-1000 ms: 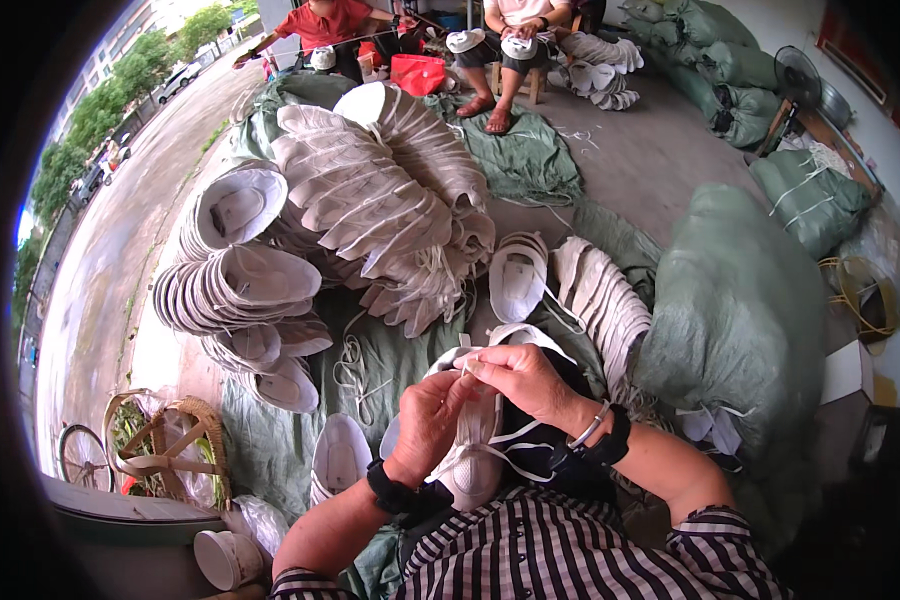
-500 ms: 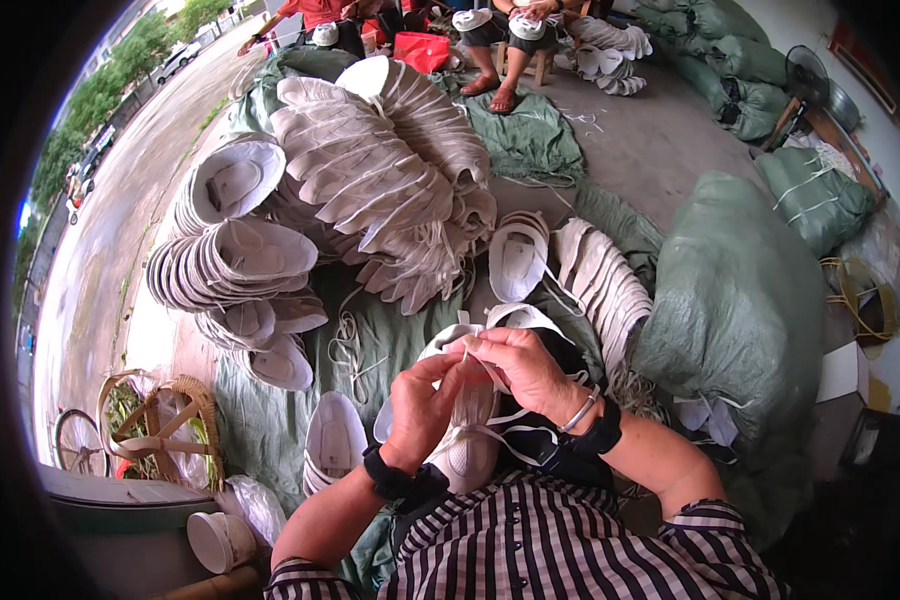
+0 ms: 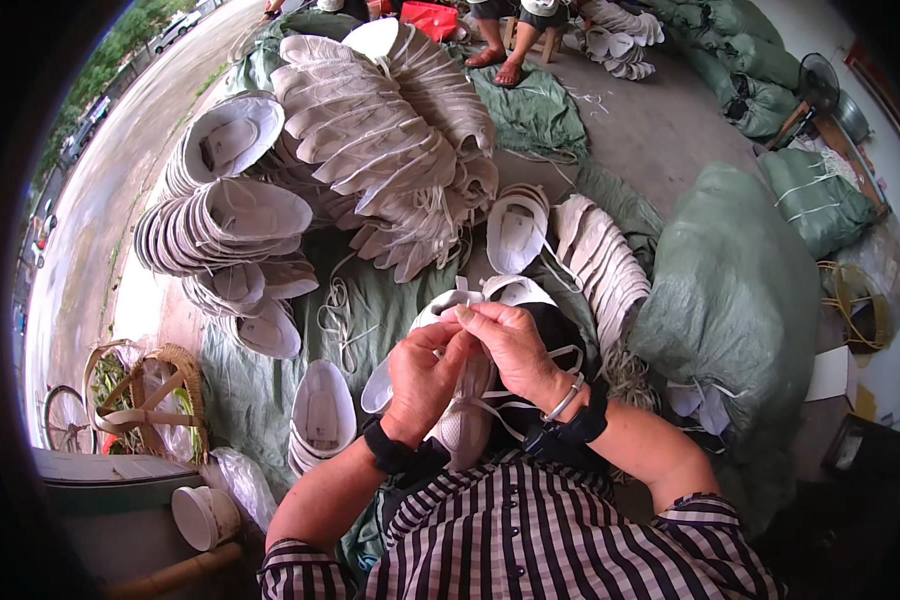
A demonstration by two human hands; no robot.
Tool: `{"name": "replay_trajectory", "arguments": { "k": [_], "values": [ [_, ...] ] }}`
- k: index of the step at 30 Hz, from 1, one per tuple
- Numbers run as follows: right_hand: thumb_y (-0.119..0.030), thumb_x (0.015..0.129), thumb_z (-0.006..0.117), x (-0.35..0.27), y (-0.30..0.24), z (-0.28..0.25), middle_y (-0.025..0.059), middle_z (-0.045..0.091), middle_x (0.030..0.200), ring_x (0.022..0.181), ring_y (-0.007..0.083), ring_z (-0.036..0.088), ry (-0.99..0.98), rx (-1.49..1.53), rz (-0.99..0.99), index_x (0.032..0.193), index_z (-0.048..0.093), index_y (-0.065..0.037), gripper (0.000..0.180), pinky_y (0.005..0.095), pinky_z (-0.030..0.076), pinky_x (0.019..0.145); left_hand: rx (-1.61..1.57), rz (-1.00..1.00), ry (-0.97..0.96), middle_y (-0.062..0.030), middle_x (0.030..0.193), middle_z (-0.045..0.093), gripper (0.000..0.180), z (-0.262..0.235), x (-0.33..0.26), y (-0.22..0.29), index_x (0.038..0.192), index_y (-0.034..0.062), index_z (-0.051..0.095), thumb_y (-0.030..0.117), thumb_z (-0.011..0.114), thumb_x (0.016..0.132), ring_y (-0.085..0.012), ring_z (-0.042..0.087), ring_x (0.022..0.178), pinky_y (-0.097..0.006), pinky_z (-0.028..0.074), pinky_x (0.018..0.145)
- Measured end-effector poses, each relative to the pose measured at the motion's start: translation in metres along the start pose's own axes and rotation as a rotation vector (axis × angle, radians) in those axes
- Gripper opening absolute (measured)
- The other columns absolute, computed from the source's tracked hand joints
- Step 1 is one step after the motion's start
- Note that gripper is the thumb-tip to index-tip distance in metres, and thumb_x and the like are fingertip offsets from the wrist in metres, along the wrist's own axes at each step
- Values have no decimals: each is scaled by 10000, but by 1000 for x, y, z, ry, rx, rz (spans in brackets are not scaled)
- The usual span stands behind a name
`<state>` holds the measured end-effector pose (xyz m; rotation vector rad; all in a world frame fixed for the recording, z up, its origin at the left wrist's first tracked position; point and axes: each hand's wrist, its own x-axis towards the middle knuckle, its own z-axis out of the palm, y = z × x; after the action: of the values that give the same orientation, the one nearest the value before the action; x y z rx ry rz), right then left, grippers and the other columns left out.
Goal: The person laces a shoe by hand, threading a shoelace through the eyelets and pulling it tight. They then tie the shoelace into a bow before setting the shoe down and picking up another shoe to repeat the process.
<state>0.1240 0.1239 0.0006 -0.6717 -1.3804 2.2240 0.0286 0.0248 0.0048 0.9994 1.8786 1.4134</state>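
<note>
My left hand and my right hand meet above my lap, thumbs and fingertips pinched together. Between them they hold a thin white shoelace, mostly hidden by the fingers. Right below lies a pale, light-coloured shoe upper, its toe towards me and its middle covered by my hands. A loop of white lace runs out beside my right hand. Just beyond the hands are the openings of more white uppers. Left of my left wrist a small nested stack of uppers sits on green sheeting.
A big heap of nested uppers rises ahead, with further stacks at left. A curved row of uppers and a bulging green sack stand at right. A basket and white bucket are at lower left. Another person's feet show beyond.
My fingertips have drawn closer together, and less of the lace shows between them. The surroundings sit slightly higher in the view. Both hands remain above the same upper.
</note>
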Motion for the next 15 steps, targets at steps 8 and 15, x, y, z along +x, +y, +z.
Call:
{"name": "replay_trajectory", "arguments": {
  "k": [8,15],
  "values": [
    [-247,944,507,19,13,-19,141,657,819,703,182,654,41,149,148,976,557,7,261,292,547,645,597,335,-97,-204,1368,344,731,-15,-48,-25,1227,131,473,213,804,580,-425,381,1191,-510,342,991],
    [-182,876,533,101,-94,-50,115,600,684,548,212,581,108,139,-73,768,596,-6,216,324,504,525,663,364,-85,-208,1399,327,778,-8,-53,-31,1244,121,437,206,816,569,-421,365,1227,-489,342,1017]
  ]
}}
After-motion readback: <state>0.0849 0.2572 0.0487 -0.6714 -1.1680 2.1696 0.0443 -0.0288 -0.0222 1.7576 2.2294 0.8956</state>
